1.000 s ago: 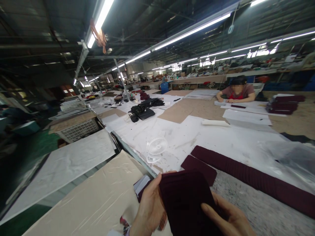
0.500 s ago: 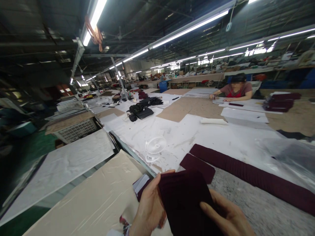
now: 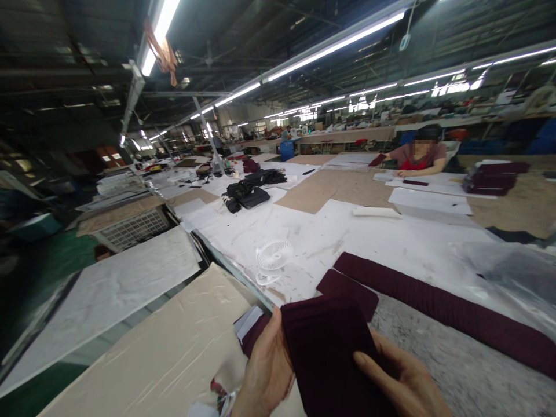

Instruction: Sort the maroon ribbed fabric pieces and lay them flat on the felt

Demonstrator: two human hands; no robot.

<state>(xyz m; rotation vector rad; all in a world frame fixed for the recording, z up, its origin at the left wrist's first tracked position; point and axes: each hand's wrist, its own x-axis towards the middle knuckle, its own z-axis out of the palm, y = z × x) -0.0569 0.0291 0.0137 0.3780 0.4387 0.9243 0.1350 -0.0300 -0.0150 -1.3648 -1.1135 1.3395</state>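
A stack of dark maroon fabric pieces (image 3: 330,353) is held up between my hands at the bottom of the view. My left hand (image 3: 264,365) grips its left edge, the thumb along the side. My right hand (image 3: 399,370) is closed on the right edge, with its thumb lying on the front face; the other fingers are partly hidden behind. Just behind the stack, a short maroon piece (image 3: 367,298) lies on the table beside a long maroon strip (image 3: 443,301). Left of my left hand lies a maroon bundle with a pale label or paper (image 3: 249,327).
A small white fan (image 3: 274,255) stands near the table's left edge. Dark folded garments (image 3: 247,194) lie farther back. Across the table a co-worker (image 3: 417,156) sits near a maroon stack (image 3: 495,176). Clear plastic (image 3: 516,272) covers the right side. A cream-covered surface (image 3: 160,347) adjoins at left.
My hands keep their hold on the stack, which shows slightly more squarely. The co-worker's hand at the left has lifted a maroon piece. The view has shifted slightly.
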